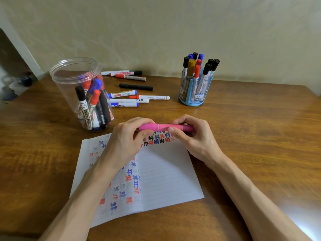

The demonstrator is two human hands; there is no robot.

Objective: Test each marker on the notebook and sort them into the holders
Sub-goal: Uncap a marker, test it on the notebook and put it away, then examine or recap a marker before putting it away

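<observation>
A pink marker (163,127) lies level above the far edge of the open notebook (161,174). My left hand (126,141) grips its left end and my right hand (191,136) grips its right end. The lined page carries rows of red, blue and black test marks. A clear plastic jar (83,94) at the back left holds several markers. A blue pen holder (196,87) at the back right holds several more, standing upright.
Several loose markers (132,94) lie on the wooden table (260,136) between the jar and the blue holder, among them an all-black marker (135,86). A wall closes off the table's far edge.
</observation>
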